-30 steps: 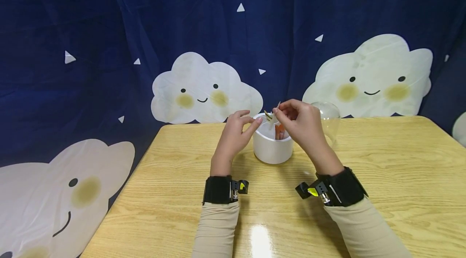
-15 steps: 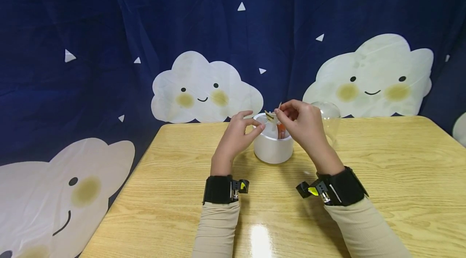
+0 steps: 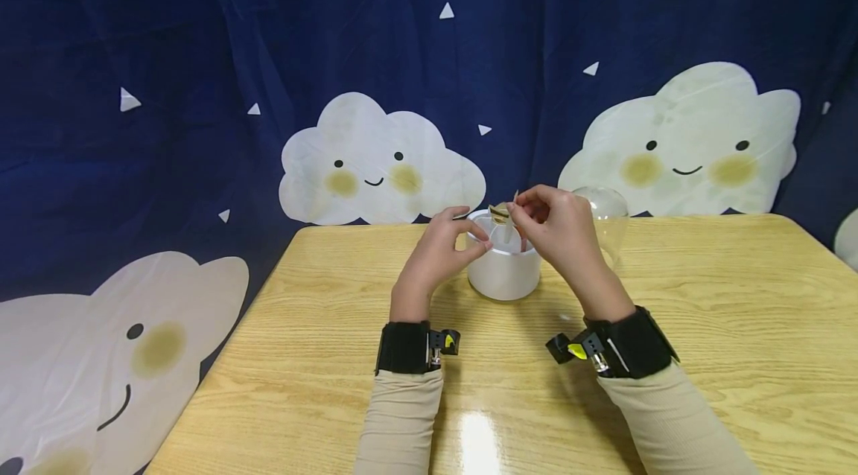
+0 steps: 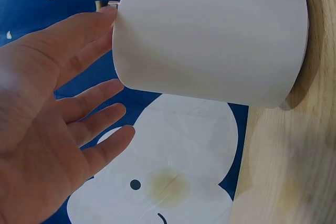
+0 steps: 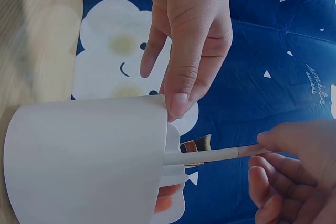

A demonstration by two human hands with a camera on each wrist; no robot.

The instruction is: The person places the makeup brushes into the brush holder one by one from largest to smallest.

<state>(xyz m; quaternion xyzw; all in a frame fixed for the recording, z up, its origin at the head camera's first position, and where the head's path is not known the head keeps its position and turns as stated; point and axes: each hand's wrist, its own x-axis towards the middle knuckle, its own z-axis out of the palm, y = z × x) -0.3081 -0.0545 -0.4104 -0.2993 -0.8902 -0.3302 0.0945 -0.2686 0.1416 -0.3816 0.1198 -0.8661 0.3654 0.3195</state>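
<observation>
A white round container [image 3: 504, 278] stands upright on the table; inside are pale dividers and an orange item [image 5: 167, 198]. My right hand [image 3: 558, 225] pinches the tan upper end of a slim white stick [image 5: 210, 156] between thumb and index finger. The stick's lower end is hidden inside the container. Close to it, brush bristles [image 5: 202, 142] with a gold band stick out above the rim. My left hand [image 3: 439, 248] is at the container's left side. Its thumb and index tips touch near the rim, while the other fingers stay extended.
A clear dome [image 3: 608, 216] stands behind my right hand. The wooden table [image 3: 322, 326] extends to both sides, and a dark blue curtain [image 3: 402, 28] with cloud prints hangs beyond its far edge.
My left fingertips have moved slightly right along the rim. The orange item and brush bristles have shifted right, as if turning. My right hand has hardly moved.
</observation>
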